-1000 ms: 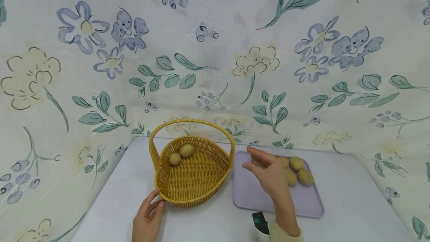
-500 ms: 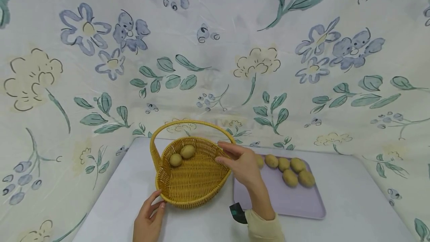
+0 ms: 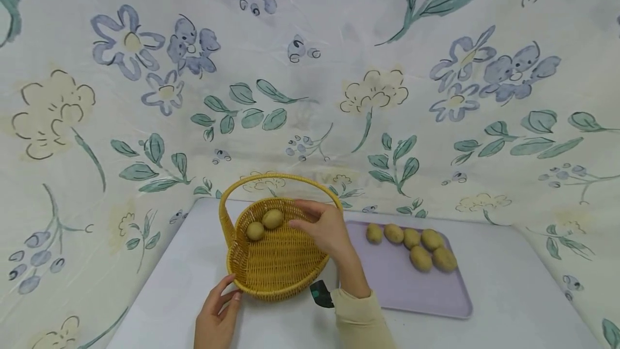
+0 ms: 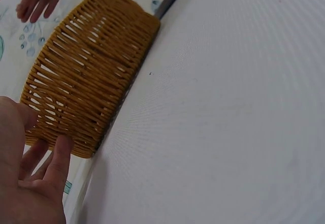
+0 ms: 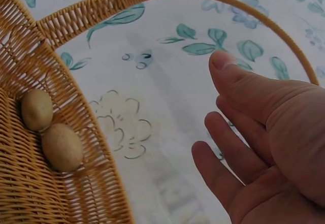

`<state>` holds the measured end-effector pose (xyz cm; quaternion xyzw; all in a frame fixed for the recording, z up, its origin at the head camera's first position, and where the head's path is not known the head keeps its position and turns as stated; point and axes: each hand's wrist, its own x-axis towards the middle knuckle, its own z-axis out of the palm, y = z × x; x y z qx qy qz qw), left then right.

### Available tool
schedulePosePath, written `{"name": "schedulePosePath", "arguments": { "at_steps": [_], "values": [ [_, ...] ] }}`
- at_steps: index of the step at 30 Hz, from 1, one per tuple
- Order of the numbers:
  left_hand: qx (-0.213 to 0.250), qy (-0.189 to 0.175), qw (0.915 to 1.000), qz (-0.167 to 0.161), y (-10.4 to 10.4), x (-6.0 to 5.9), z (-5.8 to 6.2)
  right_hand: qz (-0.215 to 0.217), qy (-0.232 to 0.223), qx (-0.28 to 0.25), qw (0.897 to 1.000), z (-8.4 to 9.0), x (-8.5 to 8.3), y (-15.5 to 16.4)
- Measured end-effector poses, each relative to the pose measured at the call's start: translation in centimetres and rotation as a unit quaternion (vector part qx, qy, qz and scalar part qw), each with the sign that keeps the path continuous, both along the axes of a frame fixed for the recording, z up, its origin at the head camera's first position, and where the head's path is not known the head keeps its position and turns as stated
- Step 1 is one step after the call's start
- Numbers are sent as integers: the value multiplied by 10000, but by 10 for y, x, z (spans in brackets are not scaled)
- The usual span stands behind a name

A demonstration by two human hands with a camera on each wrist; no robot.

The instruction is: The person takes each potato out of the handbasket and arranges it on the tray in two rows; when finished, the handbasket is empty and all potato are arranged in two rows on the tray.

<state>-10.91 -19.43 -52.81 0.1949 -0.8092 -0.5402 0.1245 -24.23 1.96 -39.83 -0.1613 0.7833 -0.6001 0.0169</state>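
Your right hand [image 3: 323, 226] hung over the wicker basket [image 3: 276, 268], under its arched handle [image 3: 278, 178], fingers loosely spread and holding nothing. Your right wrist view made that plain: an open palm, the fingers [image 5: 231, 142] relaxed, with the handle curving past behind them. From above, your palm was turned away from the camera.

Two potatoes [image 3: 264, 224] lay touching each other at the far left of the basket floor; your right wrist view showed them [image 5: 52, 132] against the woven wall, well apart from your fingers.

Your left hand [image 3: 216, 319] rested on the bench [image 3: 169, 295] at the basket's near rim. Only your left wrist view showed the contact: straight fingers [image 4: 58, 155] laid against the outside of the weave near its base, gripping nothing.

Six more potatoes [image 3: 414, 244] sat in a cluster at the far end of the lilac tray [image 3: 411, 295], just right of the basket; only the overhead view showed them all.
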Motion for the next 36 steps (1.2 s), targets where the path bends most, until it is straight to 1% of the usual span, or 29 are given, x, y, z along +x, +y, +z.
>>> {"name": "schedulePosePath", "arguments": {
  "at_steps": [4,7,11,14,17,22,24,28,31,36],
  "values": [
    [2,-2,10000,12,0,0,-1,-122,-57,420,9990,-5,-6,-8],
    [42,4,10000,38,0,0,-2,-115,-127,627,9979,-7,-12,-13],
    [66,-14,10000,42,-1,0,-3,-22,-290,675,9973,-12,-22,-23],
    [56,-49,10000,10,-2,-1,-2,-60,-329,622,9975,-19,-30,-30],
    [77,-57,9999,-36,-1,-2,-1,-206,-343,571,9976,-27,-38,-36],
    [155,31,9998,-106,-1,-3,-3,-504,-578,626,9951,-38,-48,-42],
    [173,43,9997,-145,-2,-3,-3,-546,-693,625,9941,-41,-51,-44],
    [240,18,9995,-188,-2,-2,-1,-501,-722,667,9939,-46,-55,-47],
    [226,-40,9996,-177,-2,-2,0,-431,-669,827,9934,-47,-57,-50],
    [144,-124,9998,-105,-2,0,0,-243,-535,1316,9896,-49,-62,-54]
  ]
}}
